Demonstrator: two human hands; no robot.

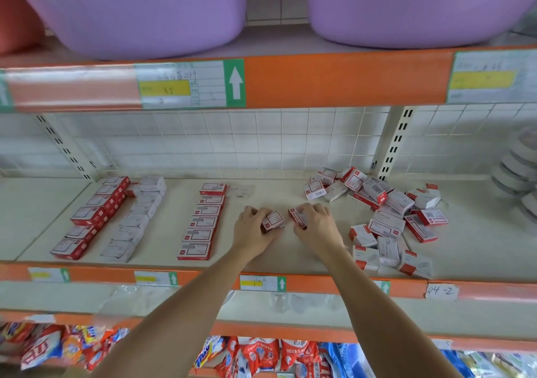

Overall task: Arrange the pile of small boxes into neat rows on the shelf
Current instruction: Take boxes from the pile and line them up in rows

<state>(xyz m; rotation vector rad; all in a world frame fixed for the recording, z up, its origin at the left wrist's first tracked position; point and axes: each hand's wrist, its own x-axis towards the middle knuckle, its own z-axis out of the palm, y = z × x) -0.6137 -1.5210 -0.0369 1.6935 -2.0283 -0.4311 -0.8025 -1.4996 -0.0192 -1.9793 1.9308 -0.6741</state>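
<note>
Boxes held one per hand, left hand (252, 226) gripping one box (273, 220) and right hand (315, 223) another (297, 217), I judged bound for a new row right of the finished rows (200, 226), the pile (386, 215) lying farther right on the shelf (290, 249), lilac tubs (145, 14) above showing no contents.

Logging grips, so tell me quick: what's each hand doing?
Left hand: holding a small box.
Right hand: holding another small box.
</note>
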